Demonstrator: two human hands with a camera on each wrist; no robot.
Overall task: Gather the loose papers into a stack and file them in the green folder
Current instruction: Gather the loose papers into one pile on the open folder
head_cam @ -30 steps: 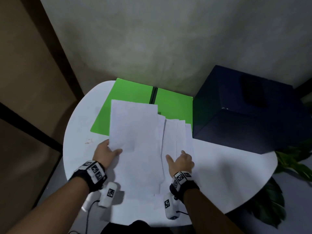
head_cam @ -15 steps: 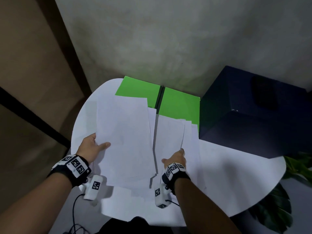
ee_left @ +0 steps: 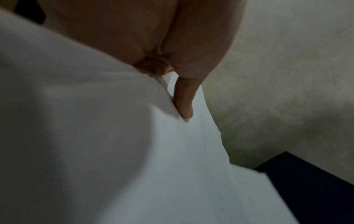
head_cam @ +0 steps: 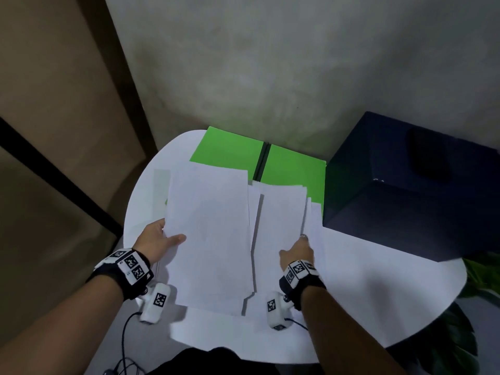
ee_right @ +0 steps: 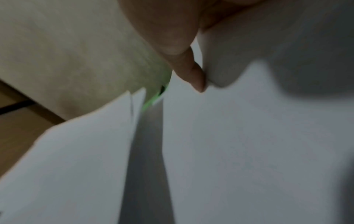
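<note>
An open green folder (head_cam: 230, 154) lies flat at the back of the white round table (head_cam: 378, 288). My left hand (head_cam: 173, 238) pinches the left pile of white papers (head_cam: 208, 234) at its left edge, thumb (ee_left: 184, 106) on top, and holds it above the table. My right hand (head_cam: 293, 246) grips the right pile of papers (head_cam: 281, 217) near its lower right edge, thumb (ee_right: 195, 78) pressed on the top sheet (ee_right: 249, 136). The two piles sit side by side with a narrow gap between them. They cover the folder's near edge.
A large dark blue box (head_cam: 405, 190) stands on the table at the right, close to the folder and the right pile. A grey wall (head_cam: 270, 77) runs behind the table. Green plant leaves (head_cam: 481, 274) show past the table's right rim.
The left pile has moved left, away from the right pile, opening a gap between them. My right hand went from lying flat on the sheets to gripping them.
</note>
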